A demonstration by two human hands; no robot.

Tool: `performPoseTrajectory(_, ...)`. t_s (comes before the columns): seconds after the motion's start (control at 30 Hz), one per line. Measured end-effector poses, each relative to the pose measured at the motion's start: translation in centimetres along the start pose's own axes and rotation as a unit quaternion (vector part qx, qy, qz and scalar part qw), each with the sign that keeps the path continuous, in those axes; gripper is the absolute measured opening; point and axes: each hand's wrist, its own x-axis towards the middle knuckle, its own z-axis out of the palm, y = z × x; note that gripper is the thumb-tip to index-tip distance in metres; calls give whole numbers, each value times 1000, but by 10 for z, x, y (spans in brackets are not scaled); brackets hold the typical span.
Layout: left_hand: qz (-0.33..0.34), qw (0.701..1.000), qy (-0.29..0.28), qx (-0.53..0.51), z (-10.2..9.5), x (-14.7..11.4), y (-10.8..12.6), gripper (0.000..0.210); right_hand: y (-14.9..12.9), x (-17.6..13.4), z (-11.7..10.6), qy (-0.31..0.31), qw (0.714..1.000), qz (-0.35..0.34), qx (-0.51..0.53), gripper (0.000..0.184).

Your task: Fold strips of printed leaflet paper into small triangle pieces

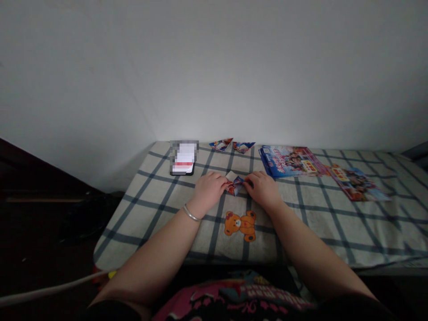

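Note:
A small folded piece of printed paper (235, 185), blue and red with a pale upper flap, lies on the checked tablecloth between my hands. My left hand (210, 188) pinches its left edge with the fingertips. On the other side, my right hand (262, 187) has thumb and fingers closed on the right corner. My palms and curled fingers hide parts of the paper. Behind it, near the wall, sit two folded paper shapes (221, 144) made of similar printed paper.
A phone (183, 158) with a blurred screen rests at the back left. Right of the hands lie a stack of colourful flyers (289, 160) and another flyer (359, 182). A teddy bear print (240, 226) marks the cloth in front. The wall (214, 89) borders the table's far edge.

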Motion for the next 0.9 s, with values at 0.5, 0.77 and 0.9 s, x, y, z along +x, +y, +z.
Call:
performPoseTrajectory(0.5, 54, 997, 5, -62, 7, 1, -2, 19, -4, -1, 7, 24, 989, -100, 106, 11)
performPoseTrajectory(0.77, 62, 997, 16, -39, 9, 1, 1, 18, -9, -1, 8, 18, 989, -100, 111, 13)
performPoseTrajectory(0.9, 47, 998, 28, -7, 6, -1, 5, 20, -11, -1, 4, 6, 992, -85, 90, 17)
